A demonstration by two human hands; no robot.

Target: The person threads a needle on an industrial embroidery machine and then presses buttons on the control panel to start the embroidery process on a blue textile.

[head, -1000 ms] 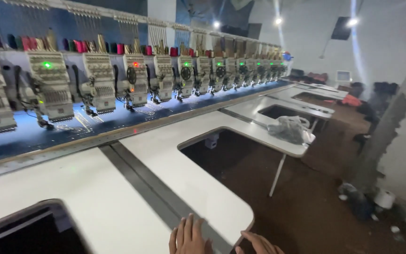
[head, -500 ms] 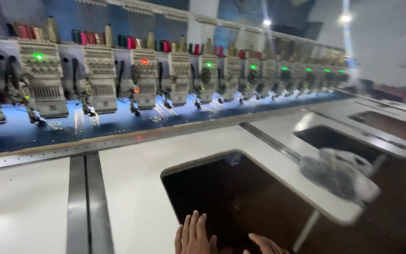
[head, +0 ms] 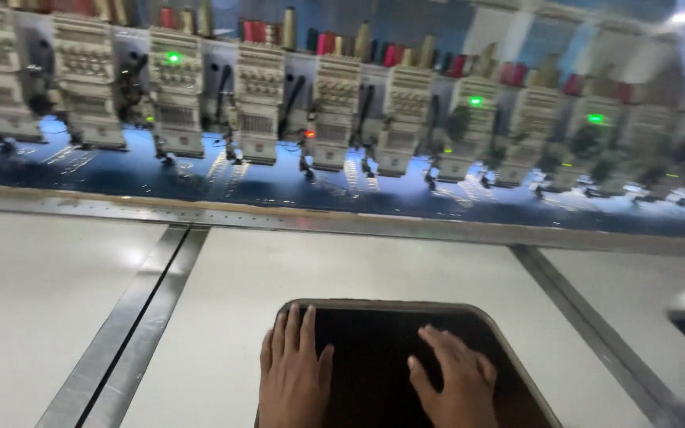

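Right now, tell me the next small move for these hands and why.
Probably slide the left hand rightward, fully onto the dark fabric: it straddles the frame's left edge, while the right hand already lies flat inside the frame.

We are seeing the left hand [head: 293,374] and the right hand [head: 452,380] lying side by side at the near edge, both resting on the fabric panel [head: 374,349] sitting in the rounded cut-out of the desk [head: 358,265]. The left hand's fingers [head: 291,326] are reaching onto the panel's far left corner. A metal rail [head: 132,321] is running left of the panel, another rail [head: 588,317] right of it. Behind the desk, a row of embroidery heads [head: 334,119] is standing side by side, with thread cones [head: 334,40] sitting above them.
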